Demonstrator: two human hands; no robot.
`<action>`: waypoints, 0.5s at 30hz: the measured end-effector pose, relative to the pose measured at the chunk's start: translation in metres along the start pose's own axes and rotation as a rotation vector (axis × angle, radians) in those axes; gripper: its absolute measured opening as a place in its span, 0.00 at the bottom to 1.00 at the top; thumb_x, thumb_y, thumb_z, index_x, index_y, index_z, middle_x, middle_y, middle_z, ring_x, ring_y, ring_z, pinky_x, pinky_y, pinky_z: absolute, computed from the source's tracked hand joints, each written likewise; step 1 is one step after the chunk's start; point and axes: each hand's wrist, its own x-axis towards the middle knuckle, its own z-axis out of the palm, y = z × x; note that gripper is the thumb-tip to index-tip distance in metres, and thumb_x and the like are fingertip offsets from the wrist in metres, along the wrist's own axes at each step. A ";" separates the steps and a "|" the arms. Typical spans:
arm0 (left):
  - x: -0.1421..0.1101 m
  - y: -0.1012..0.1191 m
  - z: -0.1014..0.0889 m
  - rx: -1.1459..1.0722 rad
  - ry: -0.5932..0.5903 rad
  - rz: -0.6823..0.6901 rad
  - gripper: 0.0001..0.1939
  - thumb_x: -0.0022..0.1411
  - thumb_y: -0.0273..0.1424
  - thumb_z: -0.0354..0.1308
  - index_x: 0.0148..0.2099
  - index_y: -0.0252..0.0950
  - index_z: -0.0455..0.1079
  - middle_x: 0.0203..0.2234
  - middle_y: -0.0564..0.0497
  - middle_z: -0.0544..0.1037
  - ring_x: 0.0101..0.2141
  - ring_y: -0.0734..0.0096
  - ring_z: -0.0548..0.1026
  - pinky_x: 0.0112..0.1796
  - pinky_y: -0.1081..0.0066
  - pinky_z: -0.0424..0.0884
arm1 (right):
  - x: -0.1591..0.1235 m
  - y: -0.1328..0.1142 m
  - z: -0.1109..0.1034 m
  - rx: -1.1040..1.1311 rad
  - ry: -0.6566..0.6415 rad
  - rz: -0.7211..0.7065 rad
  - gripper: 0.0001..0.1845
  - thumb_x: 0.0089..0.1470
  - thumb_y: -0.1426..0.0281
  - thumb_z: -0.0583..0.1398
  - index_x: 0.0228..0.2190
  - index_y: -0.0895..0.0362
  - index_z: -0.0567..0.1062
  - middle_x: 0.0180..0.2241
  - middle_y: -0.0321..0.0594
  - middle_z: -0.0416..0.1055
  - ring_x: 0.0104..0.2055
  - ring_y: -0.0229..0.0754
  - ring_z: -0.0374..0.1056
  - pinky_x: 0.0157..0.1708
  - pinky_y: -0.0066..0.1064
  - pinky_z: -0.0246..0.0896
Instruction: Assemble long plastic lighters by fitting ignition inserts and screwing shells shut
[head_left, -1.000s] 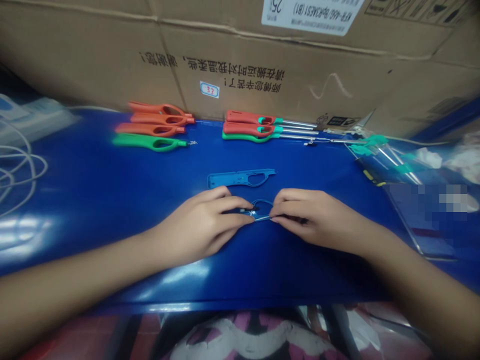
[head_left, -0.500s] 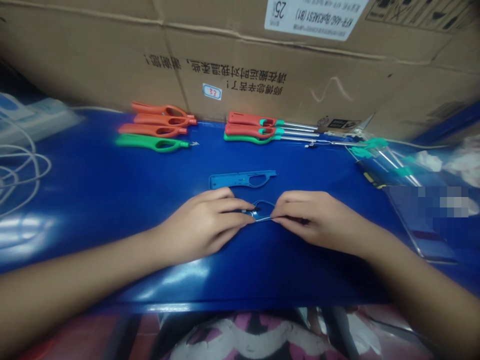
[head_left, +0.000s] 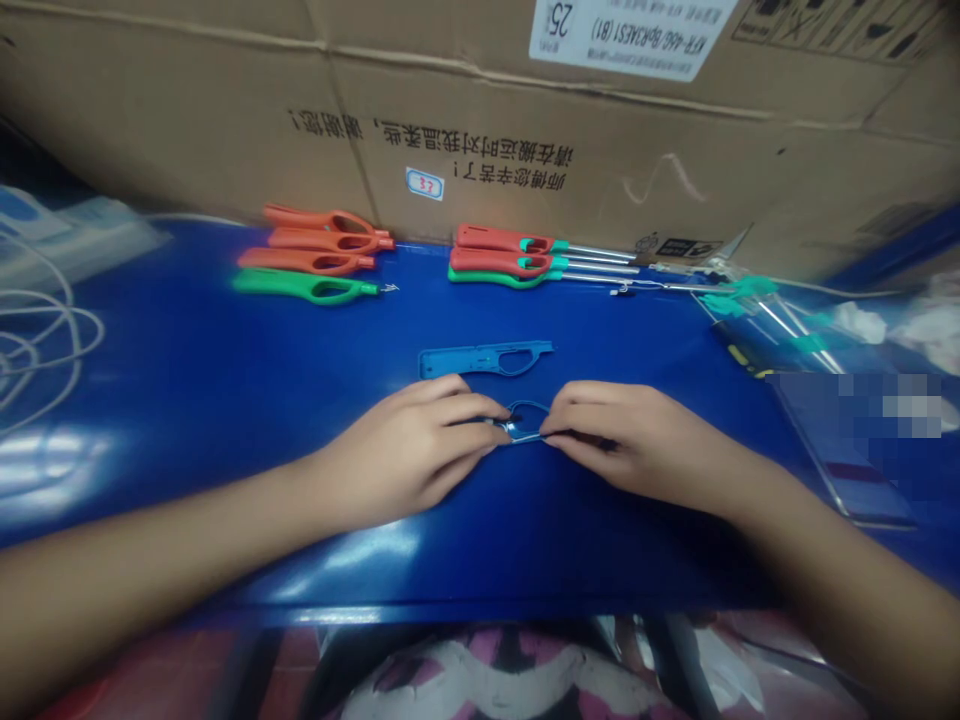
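Observation:
Between my hands is a blue lighter handle half (head_left: pixel 529 404), low over the blue table. My left hand (head_left: pixel 420 440) is closed on its left part and hides most of it. A small black piece (head_left: pixel 514 417) and a pale bit of wire show at the left fingertips. My right hand (head_left: pixel 622 440) pinches the right end, thumb and forefinger together. Just beyond the hands lies a matching blue handle half (head_left: pixel 457 361), its hollow side up, touched by neither hand.
Behind stand orange handles (head_left: pixel 315 262), a green handle (head_left: pixel 277 284) and red lighters (head_left: pixel 487 262) with metal tubes. Teal-ended tubes (head_left: pixel 757 290) and a cutter (head_left: pixel 739 350) lie right. A cardboard box (head_left: pixel 225 80) closes off the back. White cable (head_left: pixel 75 290) coils at left.

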 end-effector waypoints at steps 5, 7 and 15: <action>-0.003 0.002 -0.002 0.154 0.083 0.127 0.12 0.71 0.26 0.54 0.52 0.32 0.76 0.49 0.45 0.81 0.45 0.61 0.78 0.46 0.62 0.79 | 0.000 0.001 0.001 -0.007 0.010 -0.013 0.09 0.65 0.71 0.57 0.40 0.54 0.78 0.40 0.40 0.75 0.38 0.38 0.71 0.39 0.29 0.64; -0.005 0.003 -0.002 0.215 0.090 0.154 0.12 0.70 0.24 0.55 0.53 0.30 0.75 0.47 0.44 0.82 0.46 0.60 0.80 0.47 0.62 0.80 | 0.000 0.002 0.000 -0.007 0.008 -0.009 0.08 0.65 0.71 0.57 0.41 0.55 0.78 0.40 0.40 0.74 0.38 0.38 0.71 0.38 0.29 0.64; -0.009 0.011 -0.008 0.333 -0.010 0.196 0.16 0.70 0.20 0.49 0.52 0.25 0.75 0.47 0.38 0.82 0.47 0.54 0.81 0.46 0.60 0.81 | 0.003 -0.002 0.001 -0.052 -0.021 0.036 0.10 0.65 0.69 0.58 0.47 0.54 0.73 0.44 0.39 0.73 0.39 0.39 0.70 0.35 0.30 0.63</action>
